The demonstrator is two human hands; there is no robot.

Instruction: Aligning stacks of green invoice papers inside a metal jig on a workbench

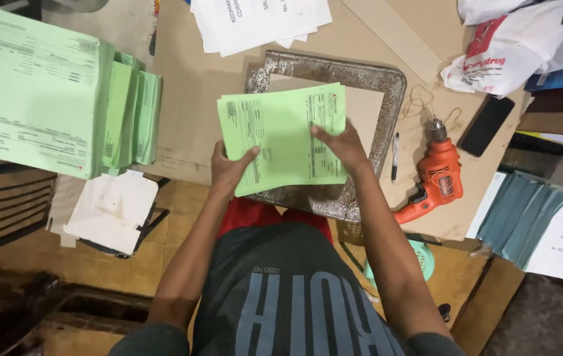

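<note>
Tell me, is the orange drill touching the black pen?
Apart. The head view shows bare brown tabletop between the orange drill and the black pen.

Both bare forearms run up from 6 o'clock, converging twd 12; left hand (228,168) in a pinch grip, thumb on top at 1 o'clock, right hand (339,146) flat, fingers spread twd 10.
</note>
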